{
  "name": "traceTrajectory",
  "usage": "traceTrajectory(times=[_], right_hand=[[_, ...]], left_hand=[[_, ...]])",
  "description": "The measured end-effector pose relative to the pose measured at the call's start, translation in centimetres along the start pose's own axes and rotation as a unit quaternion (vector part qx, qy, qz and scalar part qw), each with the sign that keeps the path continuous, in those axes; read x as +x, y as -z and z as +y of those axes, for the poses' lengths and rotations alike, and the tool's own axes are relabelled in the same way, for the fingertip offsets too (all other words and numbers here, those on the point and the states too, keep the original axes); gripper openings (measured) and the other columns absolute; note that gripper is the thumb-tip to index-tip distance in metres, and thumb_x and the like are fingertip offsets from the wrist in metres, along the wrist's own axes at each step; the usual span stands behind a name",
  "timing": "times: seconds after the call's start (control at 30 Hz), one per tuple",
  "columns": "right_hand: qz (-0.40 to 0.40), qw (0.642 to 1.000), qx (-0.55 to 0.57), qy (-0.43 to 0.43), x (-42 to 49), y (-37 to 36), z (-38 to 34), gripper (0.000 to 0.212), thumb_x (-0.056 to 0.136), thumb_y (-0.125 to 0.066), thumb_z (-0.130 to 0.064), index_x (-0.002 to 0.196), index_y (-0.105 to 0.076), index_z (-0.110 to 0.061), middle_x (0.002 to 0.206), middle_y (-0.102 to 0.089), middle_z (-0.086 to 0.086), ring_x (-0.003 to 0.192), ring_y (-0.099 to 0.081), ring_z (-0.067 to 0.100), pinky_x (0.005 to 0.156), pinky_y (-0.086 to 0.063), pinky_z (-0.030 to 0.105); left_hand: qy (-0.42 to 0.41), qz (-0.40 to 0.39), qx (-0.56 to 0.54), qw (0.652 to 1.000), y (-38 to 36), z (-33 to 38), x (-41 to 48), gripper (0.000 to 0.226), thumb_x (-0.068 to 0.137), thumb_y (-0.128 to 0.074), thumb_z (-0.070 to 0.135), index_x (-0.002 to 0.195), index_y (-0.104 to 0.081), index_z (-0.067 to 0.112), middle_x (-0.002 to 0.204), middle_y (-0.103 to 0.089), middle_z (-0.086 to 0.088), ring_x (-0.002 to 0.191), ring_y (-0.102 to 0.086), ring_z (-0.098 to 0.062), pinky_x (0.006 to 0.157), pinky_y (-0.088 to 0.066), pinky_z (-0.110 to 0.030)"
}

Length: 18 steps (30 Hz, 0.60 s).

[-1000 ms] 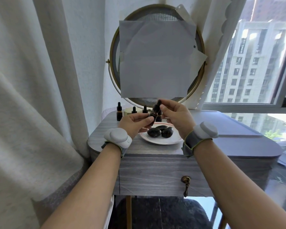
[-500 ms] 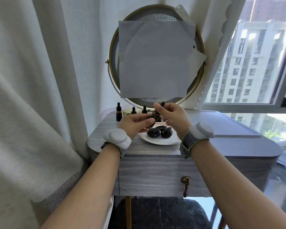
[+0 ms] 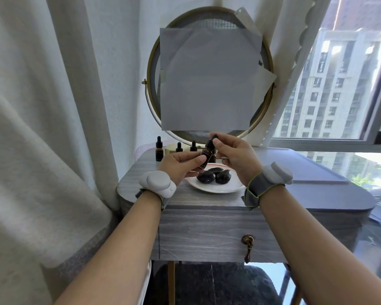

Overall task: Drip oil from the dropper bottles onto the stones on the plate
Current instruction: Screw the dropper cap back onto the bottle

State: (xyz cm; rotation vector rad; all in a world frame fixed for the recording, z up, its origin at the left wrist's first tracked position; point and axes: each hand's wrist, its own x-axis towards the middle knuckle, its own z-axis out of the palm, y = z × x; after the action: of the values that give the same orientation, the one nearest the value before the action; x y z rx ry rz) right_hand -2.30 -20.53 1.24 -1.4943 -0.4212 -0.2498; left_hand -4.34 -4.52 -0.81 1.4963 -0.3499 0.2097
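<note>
Head view: dark amber dropper bottle point(image 3: 206, 155), tilted.

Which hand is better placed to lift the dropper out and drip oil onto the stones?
Probably the right hand: it pinches the dropper top, while the left hand grips the bottle beside the stones.

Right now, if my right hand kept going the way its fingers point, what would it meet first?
The dropper cap, which your right hand pinches on the bottle in your left hand. Past that, its fingers aim up and left toward the paper-covered mirror, though depth there is unclear.
</note>
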Motion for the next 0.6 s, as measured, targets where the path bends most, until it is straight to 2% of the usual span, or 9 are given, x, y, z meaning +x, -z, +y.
traceTrajectory(times=[0.33, 0.47, 0.6], right_hand=[[-0.008, 1.0, 0.004, -0.002, -0.03, -0.31, 0.05, 0.02, 0.092, -0.061, -0.017, 0.108, -0.069, -0.008, 0.064, -0.06, -0.01, 0.05, -0.04, 0.002, 0.048, -0.035, 0.013], [-0.005, 1.0, -0.001, -0.009, -0.21, -0.25, -0.05, 0.018, 0.089, -0.065, -0.021, 0.099, -0.07, -0.007, 0.068, -0.053, 0.001, 0.052, -0.037, 0.006, 0.049, -0.034, 0.015], [-0.001, 1.0, -0.002, -0.003, -0.28, -0.08, -0.22, 0.017, 0.089, -0.065, -0.022, 0.099, -0.07, -0.009, 0.074, -0.058, 0.002, 0.056, -0.039, 0.007, 0.048, -0.034, 0.014]], left_hand=[[-0.016, 0.0, 0.013, 1.0, 0.06, -0.22, 0.11, 0.027, 0.082, -0.068, 0.008, 0.108, -0.066, 0.011, 0.07, -0.073, 0.005, 0.061, -0.069, -0.006, 0.057, -0.052, -0.013], [-0.02, 0.008, 0.013, 1.0, -0.02, -0.19, 0.02, 0.028, 0.08, -0.069, 0.006, 0.108, -0.067, 0.005, 0.08, -0.072, -0.006, 0.06, -0.069, -0.008, 0.057, -0.052, -0.013], [-0.011, -0.002, 0.012, 1.0, 0.05, -0.04, 0.07, 0.023, 0.081, -0.068, 0.009, 0.104, -0.068, 0.011, 0.071, -0.073, 0.004, 0.062, -0.069, -0.009, 0.059, -0.054, -0.015]])
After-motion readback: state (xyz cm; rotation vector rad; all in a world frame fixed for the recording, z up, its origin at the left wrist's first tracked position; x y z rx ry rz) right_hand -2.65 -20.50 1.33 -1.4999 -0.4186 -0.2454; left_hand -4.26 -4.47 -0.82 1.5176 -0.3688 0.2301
